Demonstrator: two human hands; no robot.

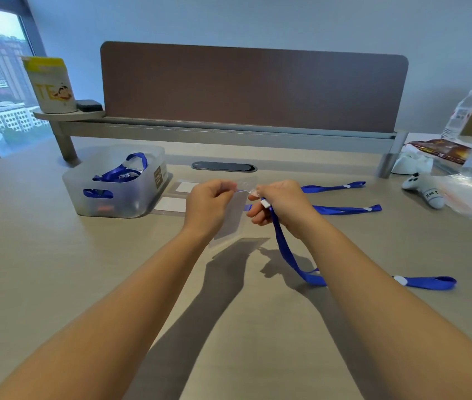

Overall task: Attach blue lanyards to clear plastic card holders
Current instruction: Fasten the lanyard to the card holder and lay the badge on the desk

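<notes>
My left hand (210,202) pinches the top edge of a clear plastic card holder (233,216), which hangs above the desk. My right hand (279,202) grips the clip end of a blue lanyard (286,252) right at the holder's top edge. The strap drops to the desk, passes behind my right forearm and ends in a loop at the right. Two more blue lanyards (344,209) lie flat beyond my right hand. More card holders (171,204) with white inserts lie on the desk beside the bin.
A translucent bin (84,180) at the left holds finished lanyards with holders. A brown divider panel (252,85) stands at the back. A small white plush toy (425,190), plastic bags and a water bottle (460,114) sit at the right.
</notes>
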